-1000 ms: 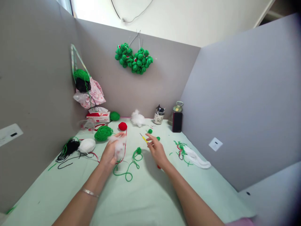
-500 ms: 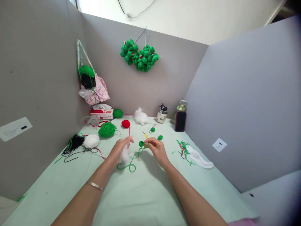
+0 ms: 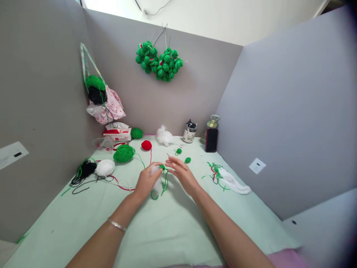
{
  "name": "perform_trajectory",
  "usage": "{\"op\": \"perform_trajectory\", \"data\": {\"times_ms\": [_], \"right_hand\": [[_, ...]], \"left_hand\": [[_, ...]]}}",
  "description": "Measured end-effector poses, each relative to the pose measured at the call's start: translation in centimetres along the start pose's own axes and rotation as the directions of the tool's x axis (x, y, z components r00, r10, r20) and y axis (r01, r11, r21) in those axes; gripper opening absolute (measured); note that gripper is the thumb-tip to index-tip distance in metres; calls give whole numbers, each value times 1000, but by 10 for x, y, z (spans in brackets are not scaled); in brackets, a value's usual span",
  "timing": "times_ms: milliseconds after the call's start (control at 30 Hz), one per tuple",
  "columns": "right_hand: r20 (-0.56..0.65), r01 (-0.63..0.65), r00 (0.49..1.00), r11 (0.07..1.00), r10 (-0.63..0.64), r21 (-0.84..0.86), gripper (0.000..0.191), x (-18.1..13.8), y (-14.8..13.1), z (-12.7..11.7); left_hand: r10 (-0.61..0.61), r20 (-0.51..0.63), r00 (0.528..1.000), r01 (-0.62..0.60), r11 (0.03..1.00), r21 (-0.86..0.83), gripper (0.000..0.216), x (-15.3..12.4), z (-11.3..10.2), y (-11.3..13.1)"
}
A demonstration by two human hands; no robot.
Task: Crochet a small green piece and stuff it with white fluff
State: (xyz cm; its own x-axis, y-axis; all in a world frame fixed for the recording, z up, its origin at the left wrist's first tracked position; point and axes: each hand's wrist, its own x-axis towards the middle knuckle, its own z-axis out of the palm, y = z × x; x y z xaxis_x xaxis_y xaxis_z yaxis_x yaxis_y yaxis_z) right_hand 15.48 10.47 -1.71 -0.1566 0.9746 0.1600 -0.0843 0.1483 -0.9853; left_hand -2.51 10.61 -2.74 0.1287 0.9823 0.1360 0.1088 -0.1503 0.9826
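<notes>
Over the middle of the cloth, my left hand [image 3: 147,180] pinches a small green crocheted piece [image 3: 162,168] and also keeps a wad of white stuffing [image 3: 156,184] against its palm. Green yarn [image 3: 166,182] dangles from the piece in loose loops. My right hand [image 3: 182,176] is just to its right, fingers stretched out and apart, the tips close to the piece; whether they touch it I cannot tell. Behind those fingers shows the metal tip of a crochet hook [image 3: 167,154], its handle hidden. Two small green crocheted balls, one of them a green ball [image 3: 187,160], lie beyond my right hand.
Left are a green yarn ball [image 3: 124,153], red yarn [image 3: 146,145], white yarn [image 3: 105,168] and black yarn [image 3: 87,169]. Loose stuffing [image 3: 164,136], a jar [image 3: 189,134] and a phone [image 3: 211,140] stand at the back. Yarn scraps [image 3: 216,172] and white fabric [image 3: 234,182] lie right.
My hands have come together. The green crocheted piece has passed from my right hand to my left, and my right fingers have opened. The view has shifted slightly.
</notes>
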Motion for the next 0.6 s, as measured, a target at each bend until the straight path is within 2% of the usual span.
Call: {"op": "perform_trajectory", "data": {"times_ms": [100, 200, 300, 400, 500, 600], "right_hand": [[114, -73, 990, 996, 78, -44, 41, -2, 3, 4], [168, -79, 981, 990, 98, -115, 37, -2, 4, 5], [61, -10, 998, 992, 18, -129, 39, 0, -1, 2], [-27, 56, 998, 994, -59, -97, 39, 1, -9, 2], [-40, 39, 998, 998, -41, -46, 39, 0, -14, 4], [-65, -8, 998, 999, 5, -40, 30, -1, -13, 4]], "left_hand": [[93, -31, 995, -91, 994, 55, 22, -4, 2, 0], [87, -88, 992, -78, 991, 105, 24, -2, -2, -1], [42, -92, 995, -30, 991, 130, 26, 5, -7, -1], [14, 18, 1000, -16, 990, 139, 26, 6, -5, 0], [12, 114, 993, -28, 991, 135, 23, 2, 2, 2], [8, 94, 996, -18, 994, 110, 19, -2, 4, 4]]}}
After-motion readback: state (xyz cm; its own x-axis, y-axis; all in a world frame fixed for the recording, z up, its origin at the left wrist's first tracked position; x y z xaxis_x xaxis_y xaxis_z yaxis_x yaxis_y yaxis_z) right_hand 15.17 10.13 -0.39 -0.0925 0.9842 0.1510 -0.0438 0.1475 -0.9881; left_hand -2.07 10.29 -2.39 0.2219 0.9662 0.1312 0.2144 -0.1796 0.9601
